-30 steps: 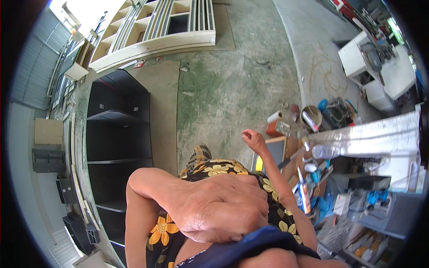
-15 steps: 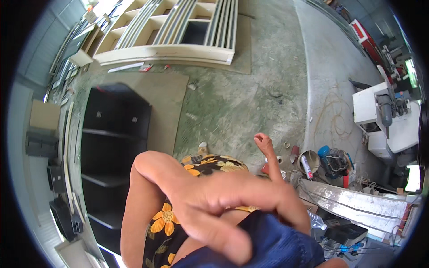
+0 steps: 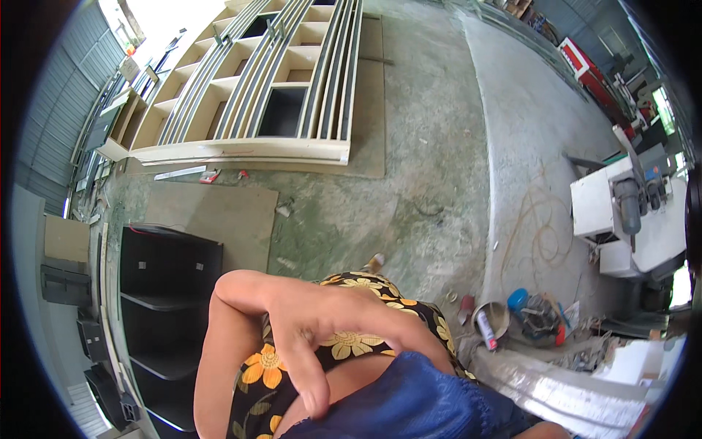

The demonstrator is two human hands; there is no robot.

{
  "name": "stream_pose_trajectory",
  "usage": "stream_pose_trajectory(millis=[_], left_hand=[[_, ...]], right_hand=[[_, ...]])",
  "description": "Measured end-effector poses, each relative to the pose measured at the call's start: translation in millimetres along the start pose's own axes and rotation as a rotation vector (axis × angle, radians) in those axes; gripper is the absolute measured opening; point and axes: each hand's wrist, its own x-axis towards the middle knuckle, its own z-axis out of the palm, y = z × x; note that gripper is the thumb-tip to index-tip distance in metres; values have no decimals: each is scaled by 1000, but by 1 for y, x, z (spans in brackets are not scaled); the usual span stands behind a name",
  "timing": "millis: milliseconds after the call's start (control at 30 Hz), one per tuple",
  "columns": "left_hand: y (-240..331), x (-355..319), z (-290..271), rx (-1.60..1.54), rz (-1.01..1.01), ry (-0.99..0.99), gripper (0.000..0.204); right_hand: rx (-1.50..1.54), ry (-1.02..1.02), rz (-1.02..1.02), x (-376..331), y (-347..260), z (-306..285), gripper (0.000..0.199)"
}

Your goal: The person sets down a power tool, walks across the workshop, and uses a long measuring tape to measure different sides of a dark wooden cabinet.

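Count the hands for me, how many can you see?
1: the left hand, by the blue cloth, in front of the flowery clothing. The right hand may be hidden.

No legible lettering, numbers or signs, any marks on the white-and-red tube (image 3: 485, 331) too small and blurred

Open floor (image 3: 439, 183) beyond hand (image 3: 325, 314), bucket (image 3: 500, 314) right

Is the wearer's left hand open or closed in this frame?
Open: the left hand has its thumb spread from the fingers, with floral fabric showing between them.
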Motion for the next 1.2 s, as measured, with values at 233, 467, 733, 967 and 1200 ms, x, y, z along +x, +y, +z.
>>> stream_pose_trajectory(millis=[233, 467, 733, 967, 1200], left_hand=[[-52, 18, -167, 53, -132, 663, 71], [-106, -38, -324, 195, -126, 1368, 56], [-125, -161, -552, 47, -62, 1928, 36], [-214, -69, -780, -91, -339, 1654, 29], [-326, 112, -932, -59, -701, 1443, 29]], right_hand=[[-34, 82, -30, 180, -96, -97, 20], [-458, 305, -495, 359, -270, -149, 19], [-221, 82, -226, 416, -434, -196, 16], [-186, 277, -177, 483, -414, -270, 20], [-206, 108, 61, 513, -402, -336, 26]])
